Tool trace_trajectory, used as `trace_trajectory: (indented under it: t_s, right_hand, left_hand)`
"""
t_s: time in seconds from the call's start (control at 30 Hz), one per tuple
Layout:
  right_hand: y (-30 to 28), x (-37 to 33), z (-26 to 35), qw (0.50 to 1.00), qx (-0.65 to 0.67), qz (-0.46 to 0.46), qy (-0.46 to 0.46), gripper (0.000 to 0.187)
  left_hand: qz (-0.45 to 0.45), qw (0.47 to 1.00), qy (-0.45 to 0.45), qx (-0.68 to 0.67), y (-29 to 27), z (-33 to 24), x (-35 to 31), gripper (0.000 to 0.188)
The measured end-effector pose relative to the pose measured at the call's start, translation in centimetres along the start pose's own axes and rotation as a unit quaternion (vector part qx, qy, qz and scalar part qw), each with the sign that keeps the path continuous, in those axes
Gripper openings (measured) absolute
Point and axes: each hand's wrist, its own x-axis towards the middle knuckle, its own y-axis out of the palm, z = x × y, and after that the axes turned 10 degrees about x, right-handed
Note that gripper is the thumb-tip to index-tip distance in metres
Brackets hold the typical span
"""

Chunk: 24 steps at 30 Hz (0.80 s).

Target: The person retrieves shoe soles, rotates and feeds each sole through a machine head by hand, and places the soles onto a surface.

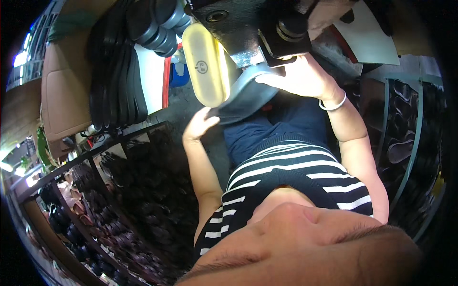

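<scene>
A curved black shoe sole (253,95) spans the space between my hands, beneath the dark machine head (243,28). My left hand (200,125) pinches its lower left end, thumb and fingers closed on the edge. My right hand (305,78) grips the other end, close against the machine's metal parts; bright light washes out its fingers. Where the sole meets the machine is partly hidden by the black block and my right hand. Beside the sole hangs a long, rounded yellow translucent piece (202,66), above my left hand.
Stacked black soles (117,81) stand at the upper left, beside a tan panel (67,90). Racks crowded with dark shoe parts line the lower left (119,205) and right (400,138). A white board (372,35) lies at the upper right.
</scene>
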Motion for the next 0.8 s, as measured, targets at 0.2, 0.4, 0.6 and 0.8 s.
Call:
trace_trajectory:
  t_s: [0.2, 0.4, 0.6, 0.8]
  right_hand:
    - [1.4, -0.3, -1.5, 0.988, -0.125, -0.073, -0.053, 0.04]
    - [4.0, -11.6, -5.0, 0.83, 0.474, -0.032, 0.293, 0.058]
    - [2.8, -21.1, -8.5, 0.849, 0.294, -0.016, 0.439, 0.025]
    - [-8.4, -16.1, -9.2, 0.916, 0.208, -0.193, 0.285, 0.026]
  left_hand:
    - [-0.121, 0.96, 0.247, -0.047, 9.0, -13.2, 5.1, 0.044]
    - [-0.243, 0.929, 0.235, -0.148, 11.5, -15.9, 6.7, 0.03]
    - [-0.357, 0.904, 0.223, 0.077, 11.1, -13.2, 6.6, 0.041]
    - [-0.384, 0.881, 0.249, 0.12, 10.8, -12.9, 5.8, 0.049]
